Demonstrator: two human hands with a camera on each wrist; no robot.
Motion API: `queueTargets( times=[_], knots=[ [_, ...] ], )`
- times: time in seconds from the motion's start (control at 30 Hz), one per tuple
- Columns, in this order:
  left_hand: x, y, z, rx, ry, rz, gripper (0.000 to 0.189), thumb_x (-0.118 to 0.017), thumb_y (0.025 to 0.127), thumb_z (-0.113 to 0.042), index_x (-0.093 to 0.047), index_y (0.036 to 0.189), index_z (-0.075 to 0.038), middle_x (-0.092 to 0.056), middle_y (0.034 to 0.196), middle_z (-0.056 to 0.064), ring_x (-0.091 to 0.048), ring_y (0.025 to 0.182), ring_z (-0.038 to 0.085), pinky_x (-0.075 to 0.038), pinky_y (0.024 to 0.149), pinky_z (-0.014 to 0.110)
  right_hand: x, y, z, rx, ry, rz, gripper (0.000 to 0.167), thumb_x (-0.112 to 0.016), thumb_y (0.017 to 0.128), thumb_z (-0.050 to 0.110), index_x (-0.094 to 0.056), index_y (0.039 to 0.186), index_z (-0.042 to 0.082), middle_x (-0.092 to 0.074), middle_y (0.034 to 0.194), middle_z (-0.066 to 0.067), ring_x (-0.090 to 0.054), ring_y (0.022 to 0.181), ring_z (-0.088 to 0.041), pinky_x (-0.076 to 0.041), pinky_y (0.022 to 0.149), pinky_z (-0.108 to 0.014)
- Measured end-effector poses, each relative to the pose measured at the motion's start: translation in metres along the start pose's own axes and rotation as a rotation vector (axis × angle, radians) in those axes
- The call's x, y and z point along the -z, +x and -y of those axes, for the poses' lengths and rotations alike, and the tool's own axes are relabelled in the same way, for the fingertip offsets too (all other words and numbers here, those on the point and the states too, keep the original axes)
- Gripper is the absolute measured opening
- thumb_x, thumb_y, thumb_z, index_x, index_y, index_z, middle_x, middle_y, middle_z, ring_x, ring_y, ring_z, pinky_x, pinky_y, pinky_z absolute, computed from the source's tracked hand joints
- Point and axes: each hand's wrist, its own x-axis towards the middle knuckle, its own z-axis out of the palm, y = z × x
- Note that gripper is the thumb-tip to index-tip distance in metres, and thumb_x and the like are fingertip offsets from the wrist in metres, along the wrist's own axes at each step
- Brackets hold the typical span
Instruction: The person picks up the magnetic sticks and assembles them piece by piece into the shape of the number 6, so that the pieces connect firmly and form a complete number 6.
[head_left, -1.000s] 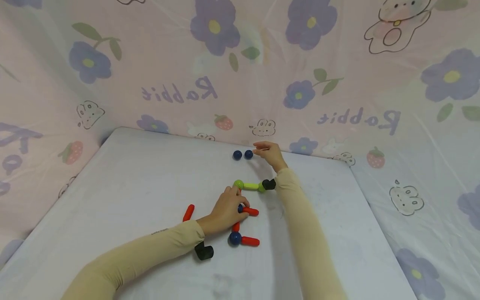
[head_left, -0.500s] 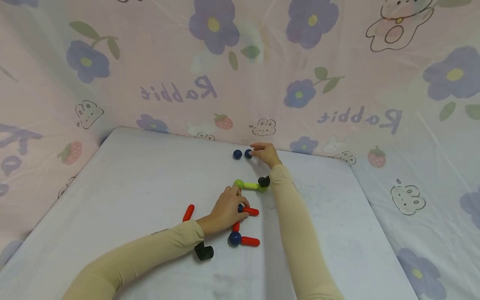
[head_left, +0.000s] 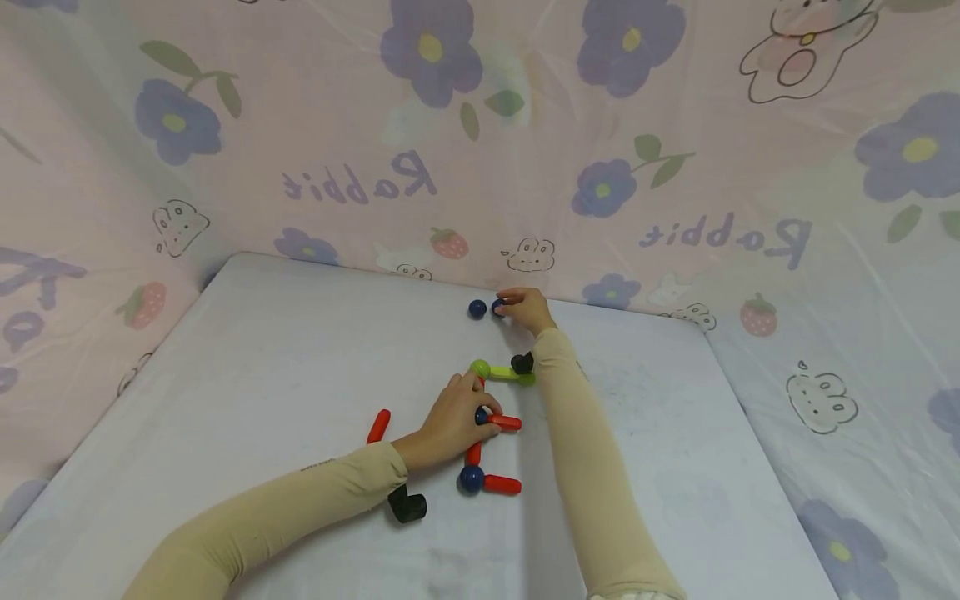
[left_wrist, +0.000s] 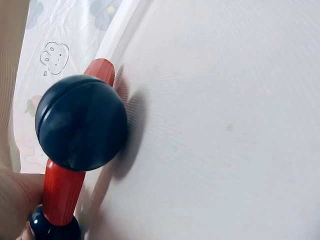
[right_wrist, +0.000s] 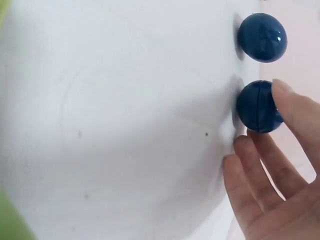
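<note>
My left hand (head_left: 450, 421) grips the middle blue ball (head_left: 482, 415) of a ball-and-rod building toy. A red rod (head_left: 508, 423) points right from that ball; another red rod (head_left: 474, 454) runs down to a lower blue ball (head_left: 472, 479), which bears its own rightward red rod (head_left: 502, 484). At the toy's far end, a green ball (head_left: 481, 368) joins a yellow-green rod (head_left: 502, 372) and a second green ball (head_left: 528, 379). By the back edge, my right hand (head_left: 528, 311) pinches a loose blue ball (right_wrist: 256, 107), thumb and fingers around it.
Another loose blue ball (head_left: 477, 309) lies just left of the pinched one. A separate red rod (head_left: 379, 425) lies left, partly hidden by the left sleeve. Black wrist devices (head_left: 408, 506) are on both wrists. A patterned curtain (head_left: 360, 125) rises behind the white table (head_left: 262, 350).
My right hand has moved left to the nearer loose blue ball and its fingers have closed around it. The left hand has stayed on the toy.
</note>
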Motion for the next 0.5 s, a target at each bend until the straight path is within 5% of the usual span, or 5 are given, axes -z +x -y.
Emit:
queueTargets(
  times=[0.5],
  knots=[
    [0.0008, -0.0013, 0.0009, -0.013, -0.024, 0.003, 0.019, -0.084, 0.079, -0.029, -0.077, 0.095, -0.022, -0.052, 0.095, 0.001, -0.038, 0.081, 0.013, -0.029, 0.064, 0.021, 0.0007, -0.0035, 0.004, -0.018, -0.036, -0.027, 0.036, -0.07, 0.091, 0.013, -0.066, 0.127, 0.013, -0.062, 0.133, -0.017, -0.059, 0.123, -0.033, -0.049, 0.105, -0.045]
  ],
)
